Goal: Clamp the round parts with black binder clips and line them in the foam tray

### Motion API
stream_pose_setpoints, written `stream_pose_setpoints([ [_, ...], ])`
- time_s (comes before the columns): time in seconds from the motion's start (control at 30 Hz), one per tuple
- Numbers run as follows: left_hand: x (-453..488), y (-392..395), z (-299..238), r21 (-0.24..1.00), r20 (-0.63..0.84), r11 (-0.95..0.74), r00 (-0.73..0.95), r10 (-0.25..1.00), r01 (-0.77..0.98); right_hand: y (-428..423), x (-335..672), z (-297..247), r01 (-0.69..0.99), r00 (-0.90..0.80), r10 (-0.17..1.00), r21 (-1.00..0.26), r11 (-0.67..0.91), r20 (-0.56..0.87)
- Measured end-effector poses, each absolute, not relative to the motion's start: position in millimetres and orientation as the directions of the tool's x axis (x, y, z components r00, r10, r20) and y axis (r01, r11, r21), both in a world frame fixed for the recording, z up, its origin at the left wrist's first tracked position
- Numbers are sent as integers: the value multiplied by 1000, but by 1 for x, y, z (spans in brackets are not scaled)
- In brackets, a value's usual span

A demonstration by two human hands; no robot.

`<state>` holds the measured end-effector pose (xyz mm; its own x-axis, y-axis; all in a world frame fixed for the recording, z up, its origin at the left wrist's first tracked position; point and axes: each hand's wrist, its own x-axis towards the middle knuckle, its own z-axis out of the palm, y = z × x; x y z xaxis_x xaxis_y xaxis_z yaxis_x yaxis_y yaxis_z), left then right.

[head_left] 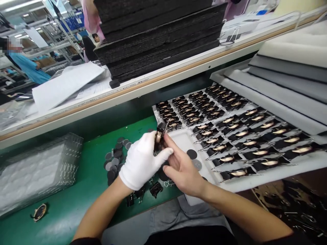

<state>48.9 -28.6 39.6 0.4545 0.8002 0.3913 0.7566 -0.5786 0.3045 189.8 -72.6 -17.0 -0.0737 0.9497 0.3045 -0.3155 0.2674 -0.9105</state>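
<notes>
My left hand (143, 160), in a white glove, is closed on a black binder clip (160, 128) that grips a small beige-edged piece. My bare right hand (185, 168) holds the same clip from the other side, its fingertips partly hidden. Silver clip handles stick up above the fingers. Under and in front of my hands lie loose black binder clips (155, 189). Dark and grey discs (116, 161) are heaped left of my glove. Two more discs, one dark (191, 154) and one grey (197, 165), rest to the right on a white tray (182, 136).
Rows of clipped pieces (230, 139) fill the tray at right. Grey and white foam sheets (286, 78) lean behind it. Clear plastic trays (38, 173) are stacked left, near an oval piece (40, 211). Black foam slabs (158, 37) stand on the shelf. A person in blue (29, 66) is far left.
</notes>
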Motion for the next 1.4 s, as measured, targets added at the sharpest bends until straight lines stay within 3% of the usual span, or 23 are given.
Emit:
stream_pose_setpoints([
  [0.13, 55, -12, 35, 514, 260, -488, 414, 872, 705, -92, 201, -28, -245, -24, 938, -912, 330, 346],
  [0.23, 55, 10, 35, 617, 129, -452, 485, 865, 644, -110, 220, -39, 194, 3, 893, -877, 440, 449],
  [0.33, 64, 26, 31, 514, 87, -492, 528, 845, 703, -124, 234, -52, 721, -83, 824, -537, 437, 560],
  [0.43, 84, 32, 24, 224, 102, -605, 599, 794, 764, -129, 236, -66, 926, -88, 814, -253, 278, 574],
  [0.53, 108, 35, 19, -117, 74, -670, 680, 730, 733, -127, 234, -75, 950, -72, 859, -229, 215, 506],
  [0.67, 129, 39, 14, -283, -8, -696, 724, 689, 660, -126, 234, -78, 933, -84, 902, -284, 220, 423],
  [0.9, 139, 41, 0, -342, 11, -704, 752, 659, 622, -129, 236, -77, 912, -77, 925, -349, 216, 372],
  [1.13, 134, 34, 4, -346, 41, -695, 750, 660, 631, -126, 236, -73, 925, -74, 946, -333, 183, 314],
  [1.27, 102, 28, 18, -347, 55, -666, 723, 688, 660, -128, 243, -77, 941, -146, 933, -244, 233, 328],
  [1.4, 52, 12, 32, -263, 89, -645, 684, 724, 717, -130, 264, -90, 937, -284, 906, -111, 332, 313],
])
